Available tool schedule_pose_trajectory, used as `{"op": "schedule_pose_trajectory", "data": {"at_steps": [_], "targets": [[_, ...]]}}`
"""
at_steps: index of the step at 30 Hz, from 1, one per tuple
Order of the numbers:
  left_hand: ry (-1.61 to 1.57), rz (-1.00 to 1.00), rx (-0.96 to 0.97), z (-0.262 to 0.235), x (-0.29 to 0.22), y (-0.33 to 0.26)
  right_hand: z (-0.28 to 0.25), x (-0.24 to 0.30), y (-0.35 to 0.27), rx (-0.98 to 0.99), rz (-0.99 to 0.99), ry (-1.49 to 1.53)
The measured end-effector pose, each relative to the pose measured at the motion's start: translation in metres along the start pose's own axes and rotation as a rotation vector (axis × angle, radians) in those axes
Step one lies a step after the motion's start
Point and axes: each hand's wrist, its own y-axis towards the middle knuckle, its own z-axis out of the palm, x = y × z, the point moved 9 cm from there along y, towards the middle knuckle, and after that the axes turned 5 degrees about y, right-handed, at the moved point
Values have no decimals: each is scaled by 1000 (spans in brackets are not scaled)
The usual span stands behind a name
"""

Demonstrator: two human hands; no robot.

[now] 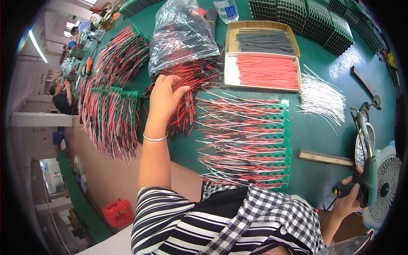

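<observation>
My left hand (165, 94) reaches over a heap of red-and-black wire leads (187, 76), thumb apart from the curved fingers and nothing visible between them. A clear plastic bag (180, 38) lies over the far part of that heap. At the right edge my right hand (350, 199) is wrapped round the handle of a dark green hand tool, which looks like a heat gun (370, 182). Between my hands lies a row of green boards (285, 144), with red and white wires fanning out to the left.
Further back, a cardboard box (226, 40) holds grey and red tubes. White wires (323, 97) lie loose beside it. A wooden strip (325, 157), a metal stand (362, 121) and a fan (386, 187) are at right. More wired boards (112, 114) overhang the table's left edge.
</observation>
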Motion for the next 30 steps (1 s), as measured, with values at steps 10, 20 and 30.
{"op": "schedule_pose_trajectory", "data": {"at_steps": [10,20,30], "targets": [[-68,-167,-34,-49,9,-1,2,-7,2,0,16,41],[289,308,-286,-86,-80,0,-3,-14,-11,18,137,57],[-158,757,198,15,-250,-88,29,-14,-62,281,526,156]]}}
